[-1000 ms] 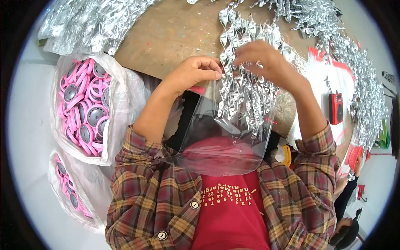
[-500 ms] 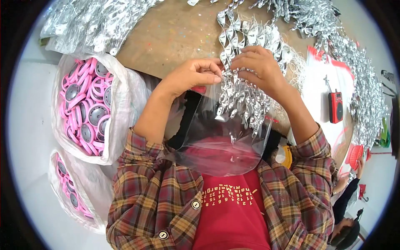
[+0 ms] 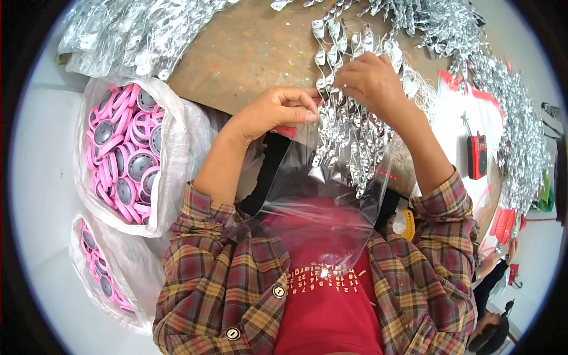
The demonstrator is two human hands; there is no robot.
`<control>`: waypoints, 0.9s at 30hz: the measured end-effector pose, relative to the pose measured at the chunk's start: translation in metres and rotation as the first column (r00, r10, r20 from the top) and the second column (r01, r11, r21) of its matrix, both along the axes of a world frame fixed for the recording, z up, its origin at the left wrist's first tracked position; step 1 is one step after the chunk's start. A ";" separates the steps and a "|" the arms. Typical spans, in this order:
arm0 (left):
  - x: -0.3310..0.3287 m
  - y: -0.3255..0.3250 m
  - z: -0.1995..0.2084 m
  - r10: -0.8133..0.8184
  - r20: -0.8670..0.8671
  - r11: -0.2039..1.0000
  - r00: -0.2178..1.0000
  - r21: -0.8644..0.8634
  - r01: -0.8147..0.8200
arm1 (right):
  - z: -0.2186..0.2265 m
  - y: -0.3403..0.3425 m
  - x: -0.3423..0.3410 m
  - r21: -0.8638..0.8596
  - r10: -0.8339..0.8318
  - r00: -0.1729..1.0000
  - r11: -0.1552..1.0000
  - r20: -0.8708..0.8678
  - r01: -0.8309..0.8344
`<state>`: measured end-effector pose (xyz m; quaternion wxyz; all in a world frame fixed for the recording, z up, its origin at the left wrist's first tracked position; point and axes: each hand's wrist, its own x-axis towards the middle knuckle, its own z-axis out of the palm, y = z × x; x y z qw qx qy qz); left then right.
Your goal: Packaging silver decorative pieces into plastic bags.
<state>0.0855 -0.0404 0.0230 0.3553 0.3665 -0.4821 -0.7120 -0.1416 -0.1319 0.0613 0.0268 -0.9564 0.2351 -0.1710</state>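
A bunch of shiny silver twisted foil strands [image 3: 355,127] hangs over the table's near edge and lies along a clear plastic bag [image 3: 296,204] on my lap. My left hand [image 3: 275,113] is closed, thumb against forefinger, at the bag's upper edge beside the leftmost strand. Its fingertips are partly hidden behind the foil. My right hand [image 3: 373,83] bends over the strands from the right, its fingers drawn together on the foil. Exactly which strand it grips is hidden.
At left stand white sacks [image 3: 165,112] of pink-rimmed grey wheels [image 3: 141,164]. Foil piles [image 3: 127,38] lie at the back left and along the right [image 3: 438,26]. A red radio [image 3: 476,157] rests on white sheeting. Another person's hand [image 3: 488,263] is at a red basket [image 3: 504,226].
My right hand has shifted slightly up, its fingers closer together. The foil strands have spread and moved a little. My left hand stays nearly in place, while the bag's lower edge has shifted.
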 end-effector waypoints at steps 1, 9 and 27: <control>-0.003 0.001 0.002 0.059 -0.033 0.997 0.998 0.047 -0.057 | -0.001 0.004 -0.001 0.041 0.033 0.997 0.999 -0.068 -0.030; -0.005 0.005 0.002 0.125 0.127 0.972 0.984 0.185 -0.148 | 0.011 0.016 -0.007 0.440 0.015 0.995 0.896 0.102 -0.058; -0.002 0.007 -0.020 0.268 0.025 0.955 0.963 0.122 -0.269 | 0.010 -0.058 0.019 0.553 -0.359 0.917 0.734 -0.175 0.394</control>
